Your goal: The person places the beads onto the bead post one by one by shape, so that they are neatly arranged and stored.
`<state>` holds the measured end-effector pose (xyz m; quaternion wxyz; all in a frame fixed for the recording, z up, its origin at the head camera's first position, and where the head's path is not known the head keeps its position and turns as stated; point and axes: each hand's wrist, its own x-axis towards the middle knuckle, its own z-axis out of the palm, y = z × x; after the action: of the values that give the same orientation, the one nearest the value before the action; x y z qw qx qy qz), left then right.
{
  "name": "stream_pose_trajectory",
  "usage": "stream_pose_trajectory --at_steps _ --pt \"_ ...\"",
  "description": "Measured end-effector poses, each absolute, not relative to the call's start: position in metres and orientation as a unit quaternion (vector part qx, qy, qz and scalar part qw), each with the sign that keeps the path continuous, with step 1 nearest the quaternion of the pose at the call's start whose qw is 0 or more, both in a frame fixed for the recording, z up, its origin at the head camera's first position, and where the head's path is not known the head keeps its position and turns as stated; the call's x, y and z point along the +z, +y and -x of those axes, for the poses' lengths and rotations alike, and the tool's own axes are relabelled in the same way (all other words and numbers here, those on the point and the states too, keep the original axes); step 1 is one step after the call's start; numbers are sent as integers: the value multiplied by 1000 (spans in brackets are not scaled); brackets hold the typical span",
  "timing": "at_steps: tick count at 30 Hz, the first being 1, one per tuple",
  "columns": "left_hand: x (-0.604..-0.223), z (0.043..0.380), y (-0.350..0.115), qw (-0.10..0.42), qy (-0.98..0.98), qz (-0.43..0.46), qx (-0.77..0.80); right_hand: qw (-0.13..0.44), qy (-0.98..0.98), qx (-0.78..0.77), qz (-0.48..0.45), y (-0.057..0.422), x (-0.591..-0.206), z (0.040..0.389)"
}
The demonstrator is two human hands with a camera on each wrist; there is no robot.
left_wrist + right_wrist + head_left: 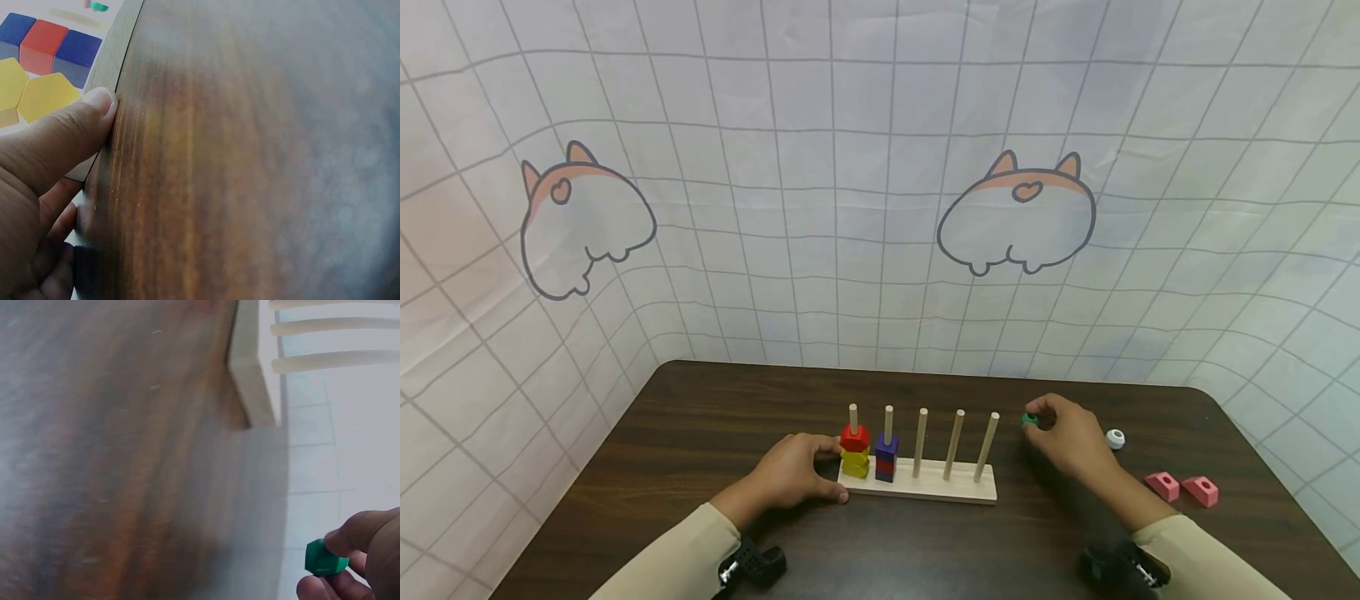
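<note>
A pale wooden peg stand [917, 492] lies across the table with a row of upright pegs. Its left end is held by my left hand [793, 475], the thumb along the front edge in the left wrist view. On the leftmost peg, a red bead [854, 437] tops yellow hexagonal beads [50, 97]. The peg beside it carries blue blocks [78, 57] with a red block [42, 47] between them. My right hand [1071, 437] pinches a small green bead [324, 557] between thumb and fingers, above the table and right of the stand. The other pegs are bare.
Right of my right hand lies a white bead [1116, 439]. Two pink blocks with holes [1163, 486] sit nearer the table's right edge. A dark wooden table [925, 542] lies beneath, and a white gridded cloth [865, 208] hangs behind it.
</note>
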<state>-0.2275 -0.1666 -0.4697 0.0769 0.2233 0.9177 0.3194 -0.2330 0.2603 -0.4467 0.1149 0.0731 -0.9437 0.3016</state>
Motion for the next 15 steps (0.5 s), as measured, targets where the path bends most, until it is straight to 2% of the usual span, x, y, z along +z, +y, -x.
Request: stream_pose_trajectory --at_steps 15 --pt "-470 227 -167 74 918 -227 317 103 -938 310 -117 243 -396 227"
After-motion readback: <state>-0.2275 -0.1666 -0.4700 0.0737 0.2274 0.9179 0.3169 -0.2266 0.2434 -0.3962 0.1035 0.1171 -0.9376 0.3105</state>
